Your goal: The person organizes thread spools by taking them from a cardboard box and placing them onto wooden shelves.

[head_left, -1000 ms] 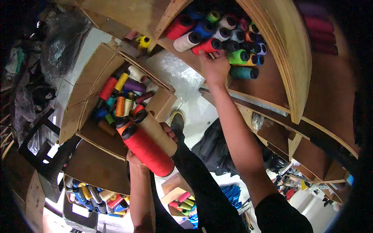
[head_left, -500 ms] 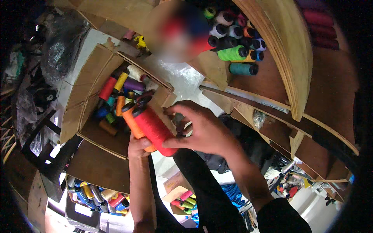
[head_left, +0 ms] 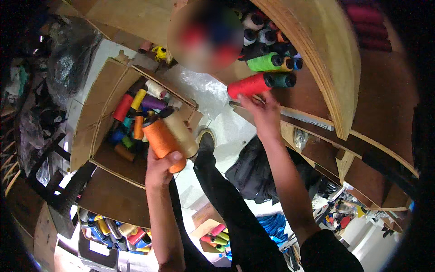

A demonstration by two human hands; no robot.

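My left hand [head_left: 161, 168] is closed around the lower end of an orange spool of thread [head_left: 163, 140], above the near right edge of an open cardboard box [head_left: 105, 102]. Pressed against that spool is a cream spool [head_left: 180, 132]; whether the same hand grips it too is hidden. My right hand [head_left: 263, 106] reaches to the wooden shelf [head_left: 312, 106], its fingers on a red spool [head_left: 249, 85]. The red spool lies on its side in front of a dark green spool [head_left: 284, 80]. Beyond them sits a bright green spool [head_left: 264, 62].
More spools of mixed colours lie in the box, among them a purple one [head_left: 154, 103]. A black crate [head_left: 93, 254] of spools stands lower left, a small carton [head_left: 201, 230] between my legs. A curved wooden panel [head_left: 324, 59] rises beside the shelf. Black bags [head_left: 253, 172] lie below.
My right hand has carried the red spool from beside the orange one up and right to the shelf. The cream spool now shows more fully. My left hand has shifted slightly.
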